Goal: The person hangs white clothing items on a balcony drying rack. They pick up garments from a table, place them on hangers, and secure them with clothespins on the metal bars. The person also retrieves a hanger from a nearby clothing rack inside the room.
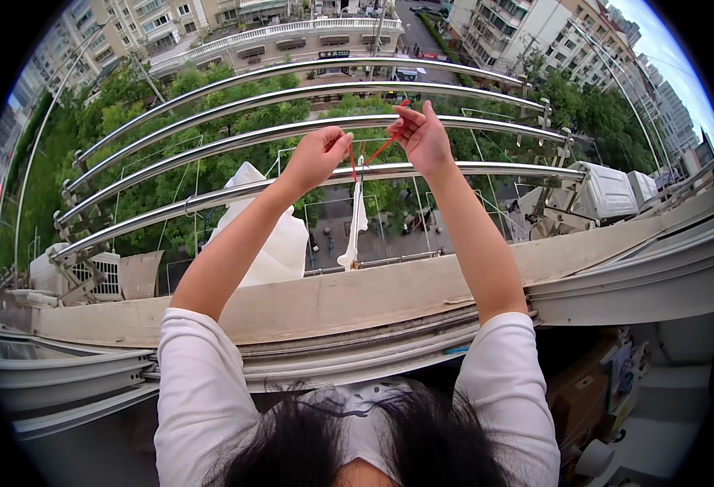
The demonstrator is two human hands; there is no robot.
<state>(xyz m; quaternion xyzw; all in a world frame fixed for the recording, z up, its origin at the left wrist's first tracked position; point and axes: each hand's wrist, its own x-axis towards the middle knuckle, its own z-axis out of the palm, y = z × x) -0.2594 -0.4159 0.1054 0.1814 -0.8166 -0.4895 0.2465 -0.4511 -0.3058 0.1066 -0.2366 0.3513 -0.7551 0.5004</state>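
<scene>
A thin red cord (384, 150) runs between my hands at the nearest of several metal drying poles (491, 169). My left hand (320, 155) pinches one end of the cord between thumb and fingertips, just above that pole. The other end is caught in the fingers of my right hand (421, 137), which is raised with the palm partly turned up and the thumb extended. Between the hands, the cord meets the top of a narrow white item (356, 228) hanging at the pole. Whether the cord is knotted there is too small to tell.
A white cloth (272, 243) hangs left of the narrow item. Below my forearms runs a concrete ledge (345, 307) with sliding window tracks (357, 359). Outdoor air-conditioner units flank the rack, one at the right (603, 189). Beyond the poles is a long drop to trees and street.
</scene>
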